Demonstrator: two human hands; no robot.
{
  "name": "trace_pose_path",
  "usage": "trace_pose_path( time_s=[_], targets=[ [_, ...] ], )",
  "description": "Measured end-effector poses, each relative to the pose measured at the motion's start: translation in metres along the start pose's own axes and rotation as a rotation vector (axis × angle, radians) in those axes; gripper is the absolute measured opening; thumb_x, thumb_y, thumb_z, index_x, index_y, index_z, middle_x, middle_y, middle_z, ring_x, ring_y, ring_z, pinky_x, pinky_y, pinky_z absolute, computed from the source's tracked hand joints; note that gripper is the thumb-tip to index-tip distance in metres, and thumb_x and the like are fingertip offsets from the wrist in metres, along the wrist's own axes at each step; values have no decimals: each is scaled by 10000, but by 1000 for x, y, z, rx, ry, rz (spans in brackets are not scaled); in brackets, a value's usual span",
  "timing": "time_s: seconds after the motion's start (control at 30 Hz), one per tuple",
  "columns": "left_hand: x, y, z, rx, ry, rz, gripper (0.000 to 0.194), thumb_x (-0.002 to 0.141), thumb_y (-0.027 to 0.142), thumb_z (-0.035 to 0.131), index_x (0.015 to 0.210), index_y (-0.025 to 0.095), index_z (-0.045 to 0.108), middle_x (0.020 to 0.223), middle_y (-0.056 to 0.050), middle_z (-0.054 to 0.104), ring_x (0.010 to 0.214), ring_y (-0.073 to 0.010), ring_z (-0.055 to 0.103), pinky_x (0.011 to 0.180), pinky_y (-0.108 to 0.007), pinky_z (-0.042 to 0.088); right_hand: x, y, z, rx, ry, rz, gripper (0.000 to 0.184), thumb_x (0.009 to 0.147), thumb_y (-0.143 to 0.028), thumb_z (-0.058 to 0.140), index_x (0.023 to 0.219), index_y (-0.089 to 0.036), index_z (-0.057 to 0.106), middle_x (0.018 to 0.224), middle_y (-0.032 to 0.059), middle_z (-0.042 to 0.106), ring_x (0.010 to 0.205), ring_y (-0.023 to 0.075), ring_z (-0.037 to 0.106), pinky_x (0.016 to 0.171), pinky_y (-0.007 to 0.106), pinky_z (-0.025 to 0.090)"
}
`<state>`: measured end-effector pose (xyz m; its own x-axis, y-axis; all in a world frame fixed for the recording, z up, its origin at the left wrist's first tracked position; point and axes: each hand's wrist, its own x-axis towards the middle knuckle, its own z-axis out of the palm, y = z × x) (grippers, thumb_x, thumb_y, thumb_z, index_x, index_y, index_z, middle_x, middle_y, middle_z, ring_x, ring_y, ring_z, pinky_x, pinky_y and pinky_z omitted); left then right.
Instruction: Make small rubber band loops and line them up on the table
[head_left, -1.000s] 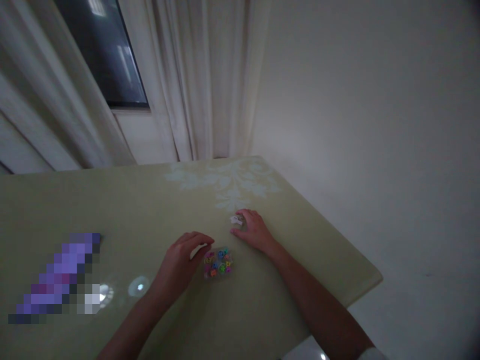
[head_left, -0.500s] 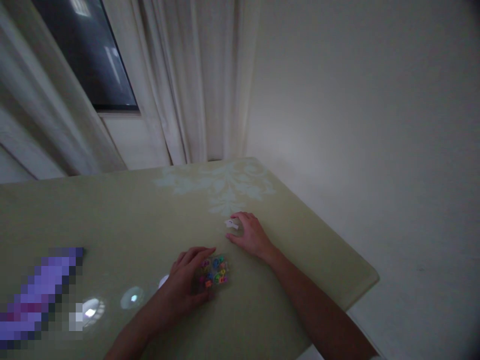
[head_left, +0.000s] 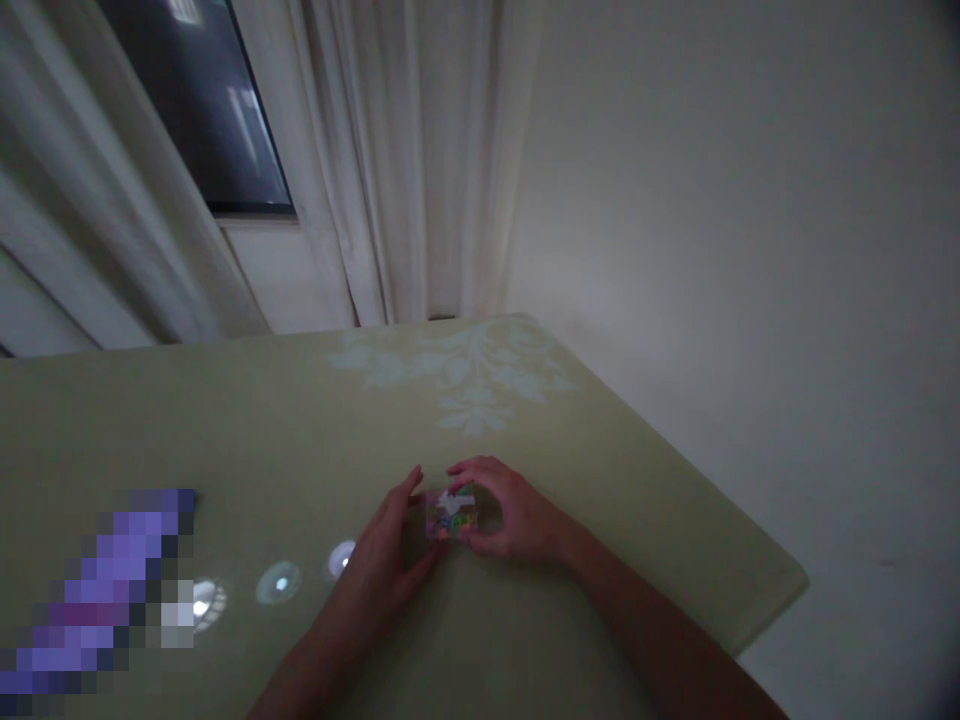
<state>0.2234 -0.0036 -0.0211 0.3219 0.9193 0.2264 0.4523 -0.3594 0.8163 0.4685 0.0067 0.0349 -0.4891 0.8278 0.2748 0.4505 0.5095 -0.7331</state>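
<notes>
A small clear plastic box [head_left: 450,525] with bright multicoloured little pieces inside stands on the table between my hands. Over its top lies a clear lid [head_left: 451,501] marked with a white shape. My left hand [head_left: 386,540] curves around the box's left side, thumb at the near edge and fingers at the far one. From the right, my right hand [head_left: 517,508] grips the lid, with fingertips on its far edge and thumb near the front corner. Whether the lid sits fully flush on the box is too small to tell.
The pale green table [head_left: 630,500] carries a white floral pattern towards the back. A pixelated purple object [head_left: 112,570] lies at the left. Round light reflections show beside my left arm. Curtains [head_left: 420,180] and a wall [head_left: 712,250] border the table.
My right hand has brought the clear lid with the white shape nearer and left, onto the box. The left hand remains at the box. The view has shifted slightly.
</notes>
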Motion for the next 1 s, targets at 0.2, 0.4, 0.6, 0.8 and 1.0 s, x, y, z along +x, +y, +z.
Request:
trace_pose_path(
  time_s=[0.2,0.4,0.6,0.8,1.0],
  targets=[
    [1,5,-9,-5,-59,40,670,917,259,736,1538,336,495,1507,-110,631,1366,-301,633,1137,-522,530,-1,0,-1,-4,-79,-10,598,722,-182,859,1289,-233,675,1430,112,632,1336,268,568,1161,434,431],
    [1,7,-12,49,-46,74,586,884,291,784,1443,322,610,1529,-85,626,1364,-291,639,1144,-475,534,-2,0,-3,-32,-99,-13,611,743,-197,857,1317,-237,653,1436,115,619,1346,273,553,1168,436,425],
    [-1,13,-10,77,-35,49,541,900,310,754,1418,267,602,1375,-115,713,1242,-297,699,1063,-478,583,0,-1,-1,-165,-7,49,661,739,-444,918,1293,-196,656,1254,122,627,1190,281,590,1068,424,498],
    [-1,16,-6,163,-7,66,543,881,321,757,1403,264,619,1359,-112,706,1213,-303,704,1043,-487,595,1,4,2,-292,-46,126,907,723,-661,887,1448,-190,615,1215,138,615,1144,315,603,1037,465,516],
    [-3,15,-7,182,-3,73,520,889,305,752,1393,266,627,1376,-104,699,1237,-299,698,1057,-466,594,-1,2,0,-215,-46,109,755,725,-551,927,1343,-199,673,1233,112,614,1138,277,622,1042,417,516]
  ],
)
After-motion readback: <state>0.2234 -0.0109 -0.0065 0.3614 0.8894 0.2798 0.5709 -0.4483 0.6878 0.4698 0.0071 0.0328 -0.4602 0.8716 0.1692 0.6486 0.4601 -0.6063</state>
